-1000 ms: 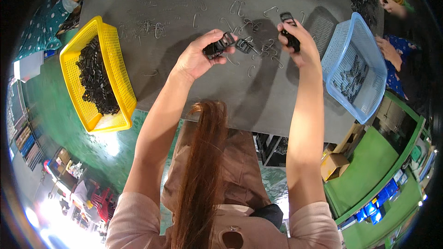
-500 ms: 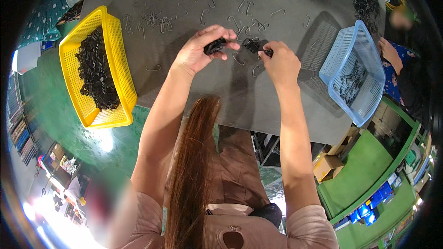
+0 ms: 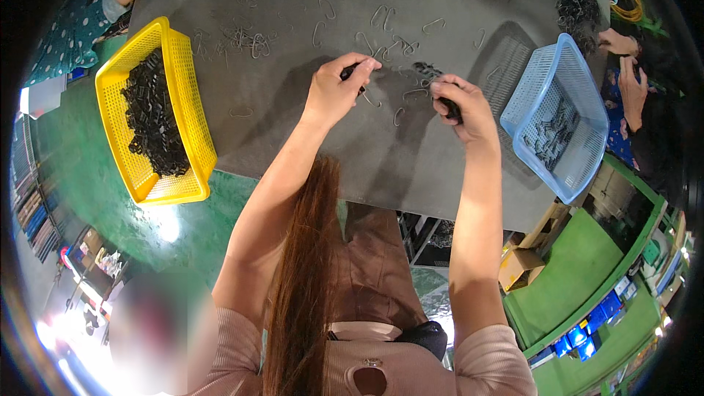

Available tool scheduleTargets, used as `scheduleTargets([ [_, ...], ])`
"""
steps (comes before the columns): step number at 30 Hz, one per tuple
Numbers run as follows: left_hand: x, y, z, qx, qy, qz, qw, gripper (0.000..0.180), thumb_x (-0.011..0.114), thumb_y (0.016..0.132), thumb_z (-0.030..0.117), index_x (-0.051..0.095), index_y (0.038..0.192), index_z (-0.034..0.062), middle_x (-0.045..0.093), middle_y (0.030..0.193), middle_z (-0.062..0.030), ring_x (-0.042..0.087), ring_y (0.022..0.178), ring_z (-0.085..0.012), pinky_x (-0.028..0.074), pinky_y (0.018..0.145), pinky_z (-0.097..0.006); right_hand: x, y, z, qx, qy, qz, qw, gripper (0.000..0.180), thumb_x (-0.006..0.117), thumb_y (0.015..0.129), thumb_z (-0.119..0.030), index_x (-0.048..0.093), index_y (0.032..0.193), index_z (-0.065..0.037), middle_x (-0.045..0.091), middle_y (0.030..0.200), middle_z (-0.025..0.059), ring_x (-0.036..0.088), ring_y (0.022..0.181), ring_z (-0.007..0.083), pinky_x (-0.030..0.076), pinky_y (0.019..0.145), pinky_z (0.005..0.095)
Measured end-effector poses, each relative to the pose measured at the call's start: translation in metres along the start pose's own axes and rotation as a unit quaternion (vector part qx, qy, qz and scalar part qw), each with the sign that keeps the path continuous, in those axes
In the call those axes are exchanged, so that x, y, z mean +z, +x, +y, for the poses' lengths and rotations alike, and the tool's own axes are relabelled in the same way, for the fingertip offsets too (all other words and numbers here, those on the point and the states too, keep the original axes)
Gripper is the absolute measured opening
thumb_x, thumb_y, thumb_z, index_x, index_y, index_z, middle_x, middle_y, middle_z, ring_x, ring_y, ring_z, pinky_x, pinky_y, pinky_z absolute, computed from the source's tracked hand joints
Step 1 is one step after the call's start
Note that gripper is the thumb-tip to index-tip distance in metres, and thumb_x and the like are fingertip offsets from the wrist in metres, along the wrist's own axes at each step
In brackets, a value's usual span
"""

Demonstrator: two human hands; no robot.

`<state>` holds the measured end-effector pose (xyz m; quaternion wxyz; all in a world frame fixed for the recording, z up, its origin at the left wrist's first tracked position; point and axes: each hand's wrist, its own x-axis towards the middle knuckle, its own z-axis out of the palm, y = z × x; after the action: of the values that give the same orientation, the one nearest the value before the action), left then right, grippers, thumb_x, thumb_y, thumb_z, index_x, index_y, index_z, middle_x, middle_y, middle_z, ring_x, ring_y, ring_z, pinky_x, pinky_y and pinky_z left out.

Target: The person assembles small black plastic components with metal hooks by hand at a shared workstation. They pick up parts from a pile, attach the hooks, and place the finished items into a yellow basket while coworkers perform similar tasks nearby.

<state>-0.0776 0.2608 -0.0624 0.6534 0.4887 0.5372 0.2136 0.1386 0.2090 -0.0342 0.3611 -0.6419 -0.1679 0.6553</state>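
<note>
- The left hand (image 3: 336,92) pinches a small black part (image 3: 350,71) at its fingertips, over the middle of the grey table (image 3: 293,132).
- The right hand (image 3: 460,106) is closed round another black clip (image 3: 449,108), just right of the left.
- Wire hooks (image 3: 381,48) lie scattered beyond both hands.
- A yellow basket (image 3: 183,106) of black parts sits far left.
- A blue basket (image 3: 579,88) sits right.

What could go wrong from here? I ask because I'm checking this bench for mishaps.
The blue basket sits tilted at the table's right edge, so a nudge from the right hand might tip it off. Loose wire hooks lie scattered around both hands; the left hand, gripping a small black part, could sweep some away or get pricked.
</note>
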Motion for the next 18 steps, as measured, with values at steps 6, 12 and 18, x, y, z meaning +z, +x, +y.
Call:
scheduleTargets([
  [6, -0.013, 0.002, -0.007, -0.144, -0.407, -0.133, 0.892, 0.03, 0.056, 0.088, 0.031, 0.057, 0.105, 0.0057, 0.056, 0.091, -0.0041, 0.057, 0.076, -0.0129, 0.043, 0.049, -0.022, -0.018, 0.002, -0.002, -0.028, 0.013, -0.057, 0.998, 0.017, 0.068, 0.074, -0.019, 0.062, 0.083, -0.005, 0.053, 0.063, -0.0022, 0.044, 0.05, 0.0041, 0.023, 0.043, 0.0195],
  [12, -0.008, 0.008, -0.009, -0.184, -0.527, -0.128, 0.82, 0.024, 0.058, 0.088, 0.031, 0.055, 0.091, 0.0077, 0.053, 0.088, -0.0054, 0.053, 0.07, -0.013, 0.038, 0.042, -0.018, -0.024, 0.026, 0.006, -0.254, -0.368, 0.211, 0.869, 0.025, 0.067, 0.077, -0.023, 0.066, 0.097, -0.009, 0.062, 0.076, 0.0024, 0.055, 0.061, 0.0127, 0.041, 0.052, 0.0254],
  [18, -0.029, -0.008, -0.018, -0.176, -0.578, -0.101, 0.791, 0.018, 0.053, 0.091, 0.027, 0.053, 0.089, 0.0086, 0.047, 0.08, -0.0026, 0.044, 0.063, -0.0108, 0.032, 0.039, -0.017, 0.035, 0.017, 0.016, -0.286, -0.616, 0.078, 0.73, 0.032, 0.067, 0.074, -0.027, 0.063, 0.105, -0.024, 0.061, 0.094, 0.0022, 0.061, 0.084, 0.0261, 0.049, 0.072, 0.0363],
])
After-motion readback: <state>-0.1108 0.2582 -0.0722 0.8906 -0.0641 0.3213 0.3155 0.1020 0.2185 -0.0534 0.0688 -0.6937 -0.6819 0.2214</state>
